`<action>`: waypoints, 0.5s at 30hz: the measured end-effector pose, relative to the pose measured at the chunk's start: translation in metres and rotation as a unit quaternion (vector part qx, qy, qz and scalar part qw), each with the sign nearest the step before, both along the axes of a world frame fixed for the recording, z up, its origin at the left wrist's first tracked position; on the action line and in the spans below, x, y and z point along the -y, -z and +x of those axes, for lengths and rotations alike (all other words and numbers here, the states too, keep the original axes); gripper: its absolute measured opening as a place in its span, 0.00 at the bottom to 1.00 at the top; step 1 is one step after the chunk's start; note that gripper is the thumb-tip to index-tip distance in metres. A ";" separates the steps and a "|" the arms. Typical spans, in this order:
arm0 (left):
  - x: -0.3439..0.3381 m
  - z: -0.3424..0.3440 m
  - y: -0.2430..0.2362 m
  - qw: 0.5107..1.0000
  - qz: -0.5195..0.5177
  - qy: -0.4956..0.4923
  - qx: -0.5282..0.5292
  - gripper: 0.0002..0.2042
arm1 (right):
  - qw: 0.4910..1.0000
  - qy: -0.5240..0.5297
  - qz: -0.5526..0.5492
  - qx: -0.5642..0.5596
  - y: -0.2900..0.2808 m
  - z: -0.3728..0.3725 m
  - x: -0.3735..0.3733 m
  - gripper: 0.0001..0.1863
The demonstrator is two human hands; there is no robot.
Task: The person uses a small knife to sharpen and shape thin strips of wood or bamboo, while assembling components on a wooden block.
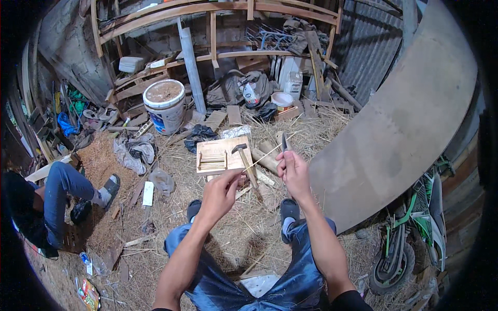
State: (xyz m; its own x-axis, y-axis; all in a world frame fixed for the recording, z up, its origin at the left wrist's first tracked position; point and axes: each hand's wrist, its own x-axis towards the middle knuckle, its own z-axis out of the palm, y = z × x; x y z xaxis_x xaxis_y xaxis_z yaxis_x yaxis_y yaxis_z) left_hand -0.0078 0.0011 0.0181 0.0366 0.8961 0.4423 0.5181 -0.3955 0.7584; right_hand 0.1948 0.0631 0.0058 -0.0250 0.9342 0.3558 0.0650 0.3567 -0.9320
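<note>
Thin stick (262, 158) slanted between left hand (220, 194), which pinched one end, and right hand (294, 175), closed around a knife (284, 141); other sticks (212, 162) already lined the board (220, 145), this one not yet.

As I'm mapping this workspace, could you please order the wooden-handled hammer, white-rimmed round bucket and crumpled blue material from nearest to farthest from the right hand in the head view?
1. Wooden-handled hammer: just left of the right hand.
2. White-rimmed round bucket: farther off, upper left.
3. Crumpled blue material: far left.
</note>
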 end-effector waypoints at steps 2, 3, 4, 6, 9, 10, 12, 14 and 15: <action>0.000 -0.001 0.001 0.998 0.030 -0.031 -0.047 0.08 | 1.000 0.023 0.013 0.012 -0.004 0.000 0.002 0.20; -0.001 -0.002 0.002 0.998 0.037 -0.027 -0.051 0.09 | 0.999 0.035 0.019 0.018 -0.006 -0.001 0.002 0.20; -0.002 -0.002 0.002 0.997 0.047 -0.022 -0.053 0.09 | 0.999 0.036 0.021 0.010 -0.006 0.001 0.000 0.19; -0.002 0.001 -0.001 0.997 0.032 -0.008 -0.063 0.09 | 0.999 0.039 0.024 -0.004 -0.006 0.004 -0.004 0.18; 0.003 0.004 -0.003 0.997 -0.005 0.011 -0.074 0.09 | 0.981 0.007 0.088 0.176 0.004 -0.009 0.004 0.16; 0.003 0.003 -0.001 0.997 0.008 0.006 -0.073 0.10 | 0.982 0.011 0.093 0.167 0.002 -0.009 0.005 0.16; 0.002 0.000 0.002 0.997 0.039 -0.001 -0.074 0.10 | 0.983 0.019 0.102 0.149 -0.003 -0.007 0.004 0.15; -0.001 -0.001 0.004 0.994 0.082 -0.002 -0.066 0.11 | 0.997 0.036 0.027 0.059 -0.006 0.001 -0.002 0.15; -0.001 -0.002 0.005 0.994 0.085 0.001 -0.074 0.13 | 0.998 0.047 0.015 0.038 -0.004 0.002 -0.004 0.17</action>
State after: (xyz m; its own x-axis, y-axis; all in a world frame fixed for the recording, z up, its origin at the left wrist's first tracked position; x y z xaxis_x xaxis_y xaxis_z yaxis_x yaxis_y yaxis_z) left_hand -0.0100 0.0024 0.0133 0.1153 0.8087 0.5768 0.6179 -0.5130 0.5959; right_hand 0.1965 0.0673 0.0094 0.0350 0.9223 0.3849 0.1703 0.3740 -0.9117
